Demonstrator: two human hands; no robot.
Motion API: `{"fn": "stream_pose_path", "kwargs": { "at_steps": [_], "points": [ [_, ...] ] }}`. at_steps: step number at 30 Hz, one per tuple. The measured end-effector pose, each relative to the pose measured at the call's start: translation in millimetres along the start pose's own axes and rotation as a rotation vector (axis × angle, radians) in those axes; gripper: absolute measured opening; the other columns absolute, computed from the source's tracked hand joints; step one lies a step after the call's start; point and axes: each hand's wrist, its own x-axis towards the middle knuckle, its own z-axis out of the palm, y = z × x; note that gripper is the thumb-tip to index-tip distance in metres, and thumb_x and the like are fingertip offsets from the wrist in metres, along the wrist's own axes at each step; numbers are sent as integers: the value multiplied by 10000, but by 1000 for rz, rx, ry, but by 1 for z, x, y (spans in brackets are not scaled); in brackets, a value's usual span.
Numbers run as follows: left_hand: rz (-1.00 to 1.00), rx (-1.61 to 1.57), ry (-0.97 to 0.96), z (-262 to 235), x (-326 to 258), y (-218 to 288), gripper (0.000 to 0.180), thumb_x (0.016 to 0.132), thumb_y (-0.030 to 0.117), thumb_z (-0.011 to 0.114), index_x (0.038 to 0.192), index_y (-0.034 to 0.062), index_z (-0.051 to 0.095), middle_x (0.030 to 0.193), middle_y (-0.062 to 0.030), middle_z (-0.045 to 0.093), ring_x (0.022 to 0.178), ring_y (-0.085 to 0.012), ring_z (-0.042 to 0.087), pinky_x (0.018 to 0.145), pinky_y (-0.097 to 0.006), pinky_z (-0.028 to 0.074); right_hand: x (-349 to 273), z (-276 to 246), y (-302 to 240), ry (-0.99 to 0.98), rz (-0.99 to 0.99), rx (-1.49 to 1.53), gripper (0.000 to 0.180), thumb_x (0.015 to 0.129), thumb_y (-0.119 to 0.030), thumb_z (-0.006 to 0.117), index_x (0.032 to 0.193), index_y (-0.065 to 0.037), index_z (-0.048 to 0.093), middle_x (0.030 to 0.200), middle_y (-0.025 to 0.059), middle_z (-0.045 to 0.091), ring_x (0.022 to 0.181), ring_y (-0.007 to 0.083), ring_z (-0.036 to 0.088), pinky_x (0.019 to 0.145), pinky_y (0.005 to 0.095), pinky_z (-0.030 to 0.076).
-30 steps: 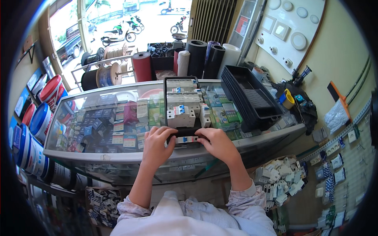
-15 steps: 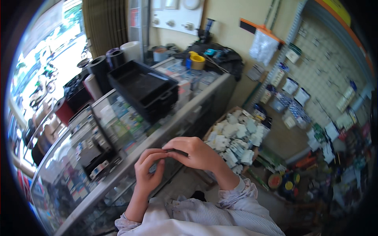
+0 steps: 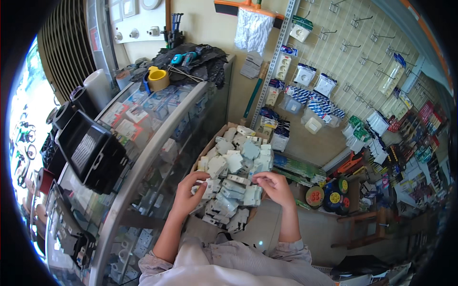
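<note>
A cardboard box (image 3: 198, 158) heaped with pale plastic blocks (image 3: 234, 162) that look like circuit breakers stands in front of me. Over the left edge of the heap hovers my left hand (image 3: 190, 193), fingers curved and thumb apart, with nothing visible in it. At the heap's right side is my right hand (image 3: 274, 187), its fingers loosely bent and apart, close to the nearest blocks. Whether its fingertips touch a block I cannot tell. A gap with several blocks showing lies between the two hands.
A glass display counter (image 3: 143, 167) runs along my left, carrying a black plastic tray (image 3: 90, 148) and a yellow tape roll (image 3: 158, 78). Packaged sockets (image 3: 305, 74) hang on a wire rack at the right. Cable reels (image 3: 335, 198) and a wooden stool (image 3: 365, 229) stand right of the box.
My view has turned right, from the counter toward the box. My hands, held together at the fingertips before, have parted and are now on either side of the heap.
</note>
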Motion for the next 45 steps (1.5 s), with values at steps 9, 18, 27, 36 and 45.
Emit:
{"fn": "stream_pose_path", "kwargs": {
  "at_steps": [9,18,27,36,45],
  "points": [
    [-121,12,16,39,48,-22,165,877,38,557,1032,38,614,1067,-57,611,967,-153,590,806,-295,477,98,-104,139,296,238,-286,270,889,1,485,1142,-26,574,1003,133,665,813,199,658,704,304,517],
    [-176,23,-34,51,61,-31,211,854,31,556,1058,42,610,1063,-54,622,964,-158,589,819,-311,474,170,-117,207,-286,250,-514,461,777,121,503,1188,-88,524,1183,163,573,1080,318,545,922,394,429],
    [-198,39,-84,52,65,-40,220,856,27,557,1068,41,613,1047,-58,630,948,-156,592,806,-298,476,193,-147,215,-438,-9,-348,352,764,131,518,1066,-48,551,1000,105,648,946,189,599,805,314,475],
    [-215,-10,-84,46,67,-37,230,873,77,555,1095,44,605,1074,-57,625,944,-151,590,838,-310,470,213,-158,152,-314,-266,-541,347,746,127,516,1053,-18,587,1046,99,597,985,215,582,780,330,498],
    [-208,-57,-79,43,68,-22,285,886,96,560,1165,44,542,1096,-58,618,997,-153,582,850,-312,469,204,-122,46,-15,181,-182,268,838,-157,659,1077,-46,607,812,18,604,719,104,600,560,238,472]
  ]
}}
